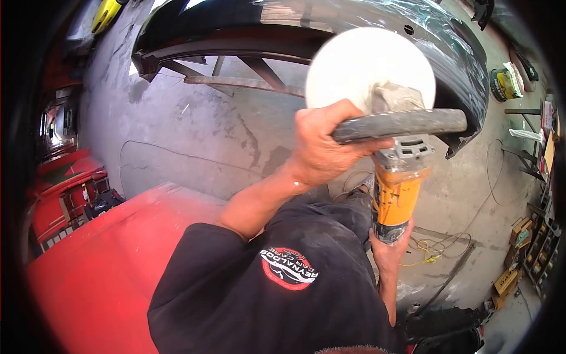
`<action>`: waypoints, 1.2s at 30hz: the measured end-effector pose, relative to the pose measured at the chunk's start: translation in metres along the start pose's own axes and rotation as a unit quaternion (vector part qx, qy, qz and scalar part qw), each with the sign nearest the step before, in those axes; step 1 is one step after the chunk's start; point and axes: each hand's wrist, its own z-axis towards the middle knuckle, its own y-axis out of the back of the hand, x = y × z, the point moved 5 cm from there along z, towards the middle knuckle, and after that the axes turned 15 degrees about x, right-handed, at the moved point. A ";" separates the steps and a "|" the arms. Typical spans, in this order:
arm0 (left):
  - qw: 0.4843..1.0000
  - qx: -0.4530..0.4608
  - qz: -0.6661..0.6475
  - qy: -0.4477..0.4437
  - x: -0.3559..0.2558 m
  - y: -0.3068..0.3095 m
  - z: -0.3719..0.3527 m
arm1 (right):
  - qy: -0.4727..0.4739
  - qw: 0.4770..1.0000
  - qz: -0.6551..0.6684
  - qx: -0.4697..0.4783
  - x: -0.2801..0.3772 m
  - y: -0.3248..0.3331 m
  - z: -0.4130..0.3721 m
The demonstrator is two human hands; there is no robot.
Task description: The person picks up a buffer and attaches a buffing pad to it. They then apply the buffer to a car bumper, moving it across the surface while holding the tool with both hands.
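While an orange-bodied polisher with round white pad, left hand wrapping fingers round black bar handle, right hand likewise rear end, is held before glossy black bumper, tilting could snag pad on edge.

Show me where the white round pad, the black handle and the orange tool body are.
White round pad point(361, 68): head view, on its broad white area.
Black handle point(413, 122): head view, on its bare middle.
Orange tool body point(398, 196): head view, on its orange housing.

red panel, lower left | yellow-black bucket, upper right | boxes, lower right
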 end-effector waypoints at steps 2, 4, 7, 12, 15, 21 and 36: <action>0.998 -0.046 0.043 0.012 0.005 0.042 -0.018 | 0.042 0.998 -0.043 0.034 0.011 -0.027 0.015; 0.992 -0.101 0.061 0.038 0.012 0.083 -0.037 | 0.069 0.991 -0.088 0.069 0.029 -0.053 0.033; 0.983 -0.168 -0.067 0.028 0.034 0.133 -0.062 | 0.072 0.986 -0.081 0.126 0.053 -0.086 0.051; 0.981 -0.184 -0.061 0.005 0.035 0.159 -0.065 | 0.051 0.981 -0.060 0.175 0.070 -0.109 0.060; 0.987 -0.156 -0.014 0.020 0.033 0.144 -0.064 | 0.091 0.987 -0.054 0.123 0.057 -0.102 0.048; 0.998 -0.036 0.038 0.036 0.006 0.058 -0.033 | 0.033 0.998 -0.001 0.046 0.003 -0.062 0.011; 0.983 0.169 0.033 0.066 -0.006 -0.140 -0.007 | -0.064 0.986 0.141 -0.055 -0.078 0.040 -0.071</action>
